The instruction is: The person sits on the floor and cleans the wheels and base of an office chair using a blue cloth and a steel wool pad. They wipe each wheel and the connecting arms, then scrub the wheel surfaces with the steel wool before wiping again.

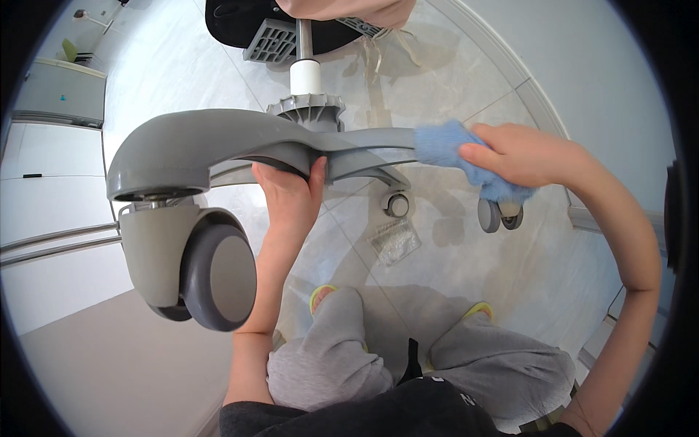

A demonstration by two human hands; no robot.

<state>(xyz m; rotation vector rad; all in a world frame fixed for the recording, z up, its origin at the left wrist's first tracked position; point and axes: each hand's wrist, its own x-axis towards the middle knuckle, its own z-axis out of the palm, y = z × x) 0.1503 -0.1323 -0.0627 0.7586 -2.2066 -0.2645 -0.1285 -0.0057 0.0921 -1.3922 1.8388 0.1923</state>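
A grey office-chair base (240,127) with several legs is tipped up in front of me. My left hand (285,191) grips a leg from below, near the hub, with its fingertips partly hidden behind it. A blue fluffy cloth (440,143) is wrapped over the right-hand leg, and my right hand (520,154) closes round the cloth, pressing it to the leg. One large caster (218,277) hangs close at the left. Smaller casters, a right one (490,215) and a middle one (397,205), show farther off. The white-and-metal gas lift column (304,76) rises from the hub.
The chair's black seat underside (226,29) lies at the far top, with pink fabric (349,9) over it. A clear plastic bag (395,242) is on the tiled floor below the base. White cabinets (54,153) stand left; a wall (582,65) is at right.
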